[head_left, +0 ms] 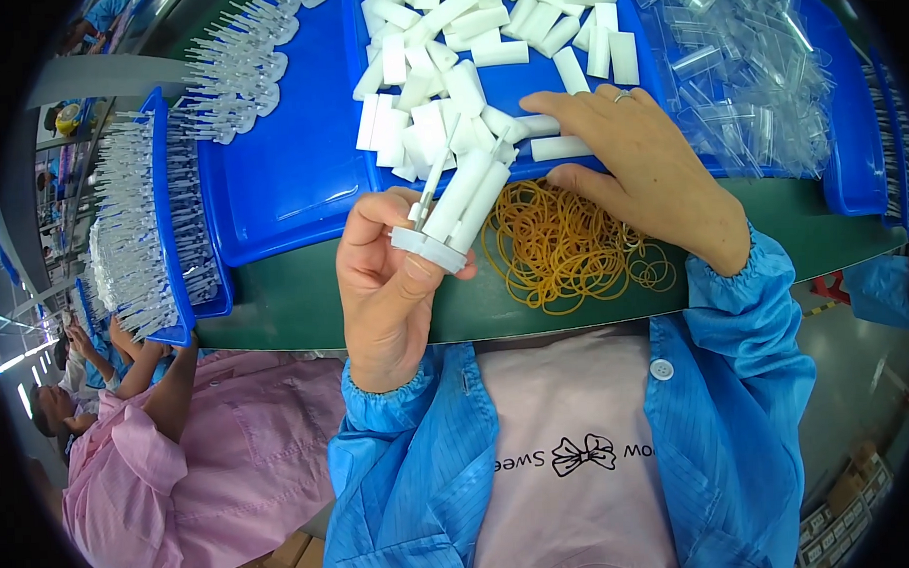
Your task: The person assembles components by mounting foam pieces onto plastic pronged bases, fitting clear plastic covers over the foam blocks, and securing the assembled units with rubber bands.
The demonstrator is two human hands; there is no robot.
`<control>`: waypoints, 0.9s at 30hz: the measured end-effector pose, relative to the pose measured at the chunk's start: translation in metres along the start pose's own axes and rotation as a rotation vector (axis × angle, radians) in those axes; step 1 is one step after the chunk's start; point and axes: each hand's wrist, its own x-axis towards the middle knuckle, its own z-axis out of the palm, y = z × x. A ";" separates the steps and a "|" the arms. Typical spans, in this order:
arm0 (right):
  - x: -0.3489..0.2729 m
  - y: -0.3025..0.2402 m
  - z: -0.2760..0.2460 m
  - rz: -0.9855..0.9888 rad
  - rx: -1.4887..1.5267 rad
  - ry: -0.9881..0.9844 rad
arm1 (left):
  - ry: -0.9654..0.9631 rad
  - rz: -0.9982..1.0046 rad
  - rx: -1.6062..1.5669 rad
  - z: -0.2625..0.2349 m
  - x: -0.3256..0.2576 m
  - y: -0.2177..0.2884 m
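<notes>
My left hand (387, 296) pinches the round base of a white plastic fitting (452, 214). White half-round sleeves and a thin metal-tipped rod stand up from that base. Over the near edge of a blue tray (532, 73) hangs my right hand (640, 157), thumb and fingers apart. A single white sleeve (560, 148) lies between its thumb and forefinger; I cannot tell whether they touch it. More white sleeves (439, 124) are heaped loosely in this tray. Below my right hand, a pile of yellow-brown rubber bands (573, 250) rests on the green table.
Clear plastic tubes (758, 83) fill a tray on the right. Another blue tray (281, 190) on the left has white rod-tipped fittings (237, 71) along its far part. Racks of similar fittings (137, 215) stand farther left. A person in pink (210, 463) sits to my left.
</notes>
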 end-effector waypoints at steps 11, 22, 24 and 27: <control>0.005 0.002 -0.023 0.102 0.777 0.156 | -0.026 0.071 0.165 -0.001 -0.004 -0.011; 0.007 0.005 -0.010 0.132 1.096 0.366 | -0.152 0.313 0.654 0.016 -0.004 -0.011; 0.002 0.005 -0.016 0.201 1.125 0.393 | -0.179 0.317 0.665 0.015 -0.003 -0.010; 0.004 -0.002 -0.021 0.316 1.200 0.429 | -0.158 0.295 0.633 0.016 -0.004 -0.011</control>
